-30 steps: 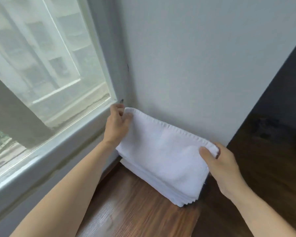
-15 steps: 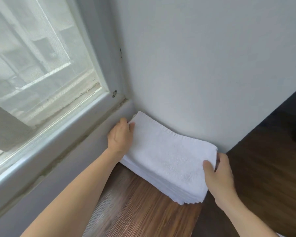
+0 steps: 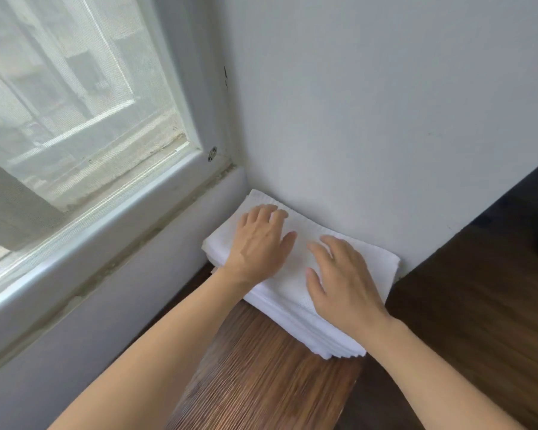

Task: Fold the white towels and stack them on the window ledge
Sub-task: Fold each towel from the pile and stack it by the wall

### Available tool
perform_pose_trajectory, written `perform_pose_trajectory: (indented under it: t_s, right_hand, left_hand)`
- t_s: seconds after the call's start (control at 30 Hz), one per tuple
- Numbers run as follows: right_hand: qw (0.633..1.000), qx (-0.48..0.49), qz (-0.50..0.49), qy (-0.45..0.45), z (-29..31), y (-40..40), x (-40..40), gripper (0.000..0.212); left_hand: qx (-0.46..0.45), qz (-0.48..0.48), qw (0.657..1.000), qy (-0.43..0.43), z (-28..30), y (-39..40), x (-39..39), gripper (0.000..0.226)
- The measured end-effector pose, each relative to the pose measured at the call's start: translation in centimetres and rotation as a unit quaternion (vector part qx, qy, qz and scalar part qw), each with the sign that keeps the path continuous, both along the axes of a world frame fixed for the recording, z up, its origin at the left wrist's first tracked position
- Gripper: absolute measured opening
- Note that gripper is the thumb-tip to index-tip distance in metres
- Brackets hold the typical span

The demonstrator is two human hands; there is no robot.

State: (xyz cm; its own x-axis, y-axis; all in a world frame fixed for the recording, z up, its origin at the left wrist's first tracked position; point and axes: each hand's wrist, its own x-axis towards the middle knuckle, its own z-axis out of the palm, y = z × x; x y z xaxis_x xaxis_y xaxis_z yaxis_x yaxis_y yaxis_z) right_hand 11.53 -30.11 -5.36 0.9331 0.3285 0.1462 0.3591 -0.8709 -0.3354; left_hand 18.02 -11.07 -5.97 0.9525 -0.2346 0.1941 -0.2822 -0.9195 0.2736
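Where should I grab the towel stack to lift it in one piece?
Take the towel stack by its two short ends, fingers slid under the bottom layer, coming from the front. Wall blocks the back. The layered edges fan loose at the near right corner, so support from below. Both hands now lie flat on top.

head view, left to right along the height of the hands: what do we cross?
Window with sheer curtain → grey window frame → left hand flat on the stack of folded white towels → right hand flat on the same stack → dark wood floor.
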Motion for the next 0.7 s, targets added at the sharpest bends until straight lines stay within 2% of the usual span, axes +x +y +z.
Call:
perform_pose_trajectory:
  t_s: [0.1, 0.2, 0.37, 0.57, 0.63, 0.7]
  right_hand:
    - [0.990, -0.122, 0.015, 0.073, -2.2, 0.9, 1.7, 0.070]
    - [0.986, -0.153, 0.034, 0.058, -4.8, -0.8, 1.0, 0.077]
    - [0.983, -0.179, 0.017, 0.049, -5.3, -3.1, -0.4, 0.072]
    - [0.969, -0.215, -0.028, 0.114, -2.0, -1.5, -1.2, 0.071]
    - [0.974, -0.199, -0.042, 0.104, 0.2, 0.4, -1.1, 0.060]
    - [0.988, -0.148, -0.018, 0.045, 2.3, 2.8, -1.1, 0.042]
  left_hand:
    - [0.082, 0.019, 0.991, 0.108, -2.1, -0.7, -0.1, 0.071]
    - [0.078, 0.039, 0.984, 0.156, -4.2, 0.6, 0.3, 0.091]
    - [0.064, 0.064, 0.986, 0.143, -5.1, 1.5, 0.9, 0.108]
    - [0.082, 0.114, 0.972, 0.188, -2.3, 0.9, -0.9, 0.117]
    - [0.087, 0.136, 0.974, 0.162, -0.8, 1.4, -2.7, 0.111]
    - [0.093, 0.151, 0.978, 0.112, 1.0, 2.7, -5.1, 0.099]
